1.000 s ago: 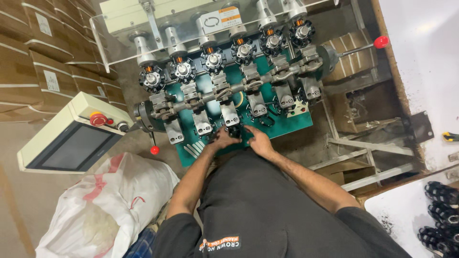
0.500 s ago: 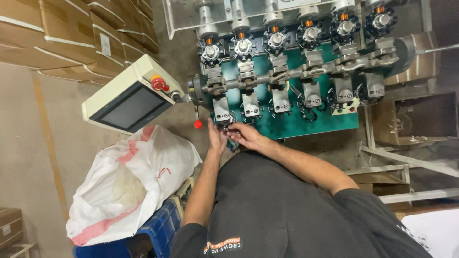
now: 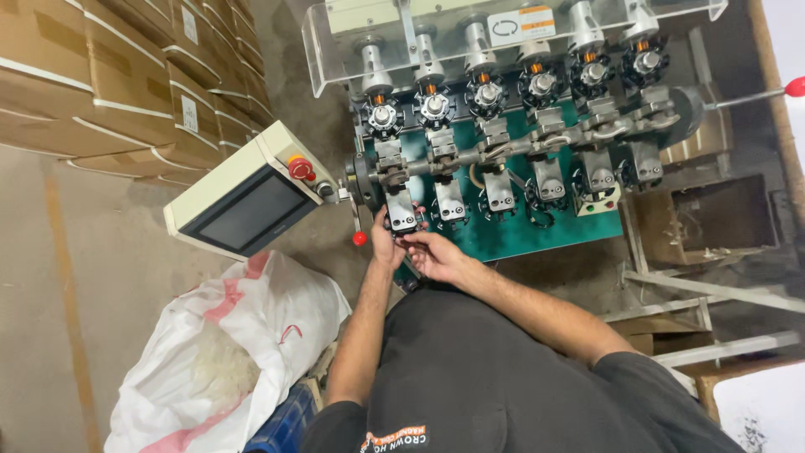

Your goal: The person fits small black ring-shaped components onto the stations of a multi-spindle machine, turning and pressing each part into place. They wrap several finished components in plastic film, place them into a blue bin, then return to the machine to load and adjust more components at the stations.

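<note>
Two hands meeting at the leftmost station of a multi-head winding machine [image 3: 503,151]. Left hand [image 3: 384,243] raised at the station's 7 o'clock, fingers curled up against the lower end of the grey fixture block [image 3: 401,210], apparently steadying it; exact closure of the fingers not resolvable. Right hand [image 3: 436,254] just at 4 o'clock from the left, fingertips pressed together on a small dark part [image 3: 408,239] directly beneath the block, the part too small to identify. Block's long axis running 12 to 6 o'clock, the pinched part at its 6 o'clock end, touching or nearly so; both hands equally close, the left marginally higher. Green base plate [image 3: 537,239] under the row of stations, extending toward 3 o'clock. Red ball-ended lever [image 3: 360,238] just at 9 o'clock of the left hand. Tilted control panel with dark screen [image 3: 243,210] farther toward 9 o'clock, stacked cardboard cartons [image 3: 109,84] at 10 o'clock, white woven sack [image 3: 218,361] at 7 o'clock.
</note>
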The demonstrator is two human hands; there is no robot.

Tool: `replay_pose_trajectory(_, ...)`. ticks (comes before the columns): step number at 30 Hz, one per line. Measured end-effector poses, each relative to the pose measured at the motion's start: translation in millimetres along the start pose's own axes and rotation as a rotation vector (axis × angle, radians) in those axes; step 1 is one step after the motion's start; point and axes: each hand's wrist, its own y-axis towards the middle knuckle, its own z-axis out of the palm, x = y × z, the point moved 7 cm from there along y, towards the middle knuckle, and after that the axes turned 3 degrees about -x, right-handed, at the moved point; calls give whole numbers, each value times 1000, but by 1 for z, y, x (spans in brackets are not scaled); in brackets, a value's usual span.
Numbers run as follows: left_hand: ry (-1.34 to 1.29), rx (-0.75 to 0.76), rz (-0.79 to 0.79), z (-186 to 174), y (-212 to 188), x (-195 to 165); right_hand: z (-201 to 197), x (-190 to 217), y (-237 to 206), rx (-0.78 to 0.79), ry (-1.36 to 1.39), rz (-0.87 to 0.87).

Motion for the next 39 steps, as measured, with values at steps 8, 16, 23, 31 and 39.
replay_pose_trajectory(8,-31,-519,34,-65,-13,8,140,86,-260,378,-435,-747)
replay_pose_trajectory(16,-88,-818,384,-89,-45,-27,173,95,-544,1746,-606,-1352)
replay_pose_trajectory(23,560,-1020,670,-53,-35,-66,114,98,-549,1694,-586,-1073)
replay_pose_trajectory(31,975,-1286,793,-20,-52,-67,86,125,-574,1506,-612,-1167)
replay_pose_trajectory(39,1055,-1432,693,-6,-56,-61,28,281,-571,140,-1191,-2105)
